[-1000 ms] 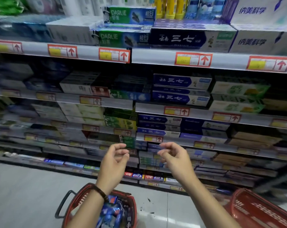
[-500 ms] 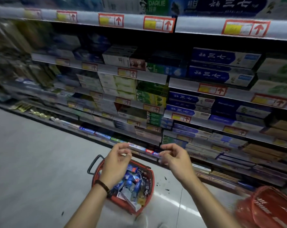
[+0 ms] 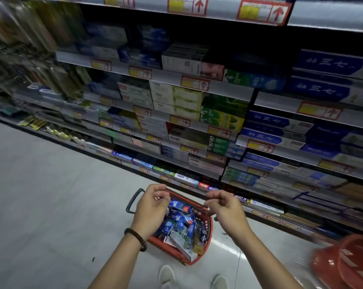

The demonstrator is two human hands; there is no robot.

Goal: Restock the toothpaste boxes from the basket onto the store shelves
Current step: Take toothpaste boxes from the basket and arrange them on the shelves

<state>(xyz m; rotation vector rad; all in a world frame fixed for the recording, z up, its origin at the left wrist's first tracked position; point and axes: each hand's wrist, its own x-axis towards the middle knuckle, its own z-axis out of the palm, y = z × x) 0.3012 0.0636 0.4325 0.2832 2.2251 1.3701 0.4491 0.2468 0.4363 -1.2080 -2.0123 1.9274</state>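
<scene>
Head view, looking down at both hands. The fingers (image 3: 162,190) of the left hand (image 3: 153,207) are loosely curled with the thumb close to the fingertips, and we see nothing held between them. Those of the right hand (image 3: 226,209) are bent in the same relaxed way and are likewise empty. The two hands hang apart, palms turned toward each other, above the far rim of the red basket (image 3: 206,234). We note a beaded bracelet (image 3: 136,238) on the left wrist.

The toothpaste boxes (image 3: 182,224), mostly blue and white, lie jumbled inside the basket, partly hidden by the left hand. The basket stands on the floor (image 3: 51,195) just in front of the person's shoes (image 3: 166,276), its black handle (image 3: 132,202) folded out to the left.

Beyond the basket we see the shelves (image 3: 166,77) rising in tiers. They are stocked with stacked cartons, among them blue boxes (image 3: 330,63) at right and green boxes (image 3: 222,113) nearer the middle. Red and yellow price labels (image 3: 194,83) line the shelf edges. The left part of the shelving is blurred. A second red basket (image 3: 347,265), also blurred, sits at lower right.
</scene>
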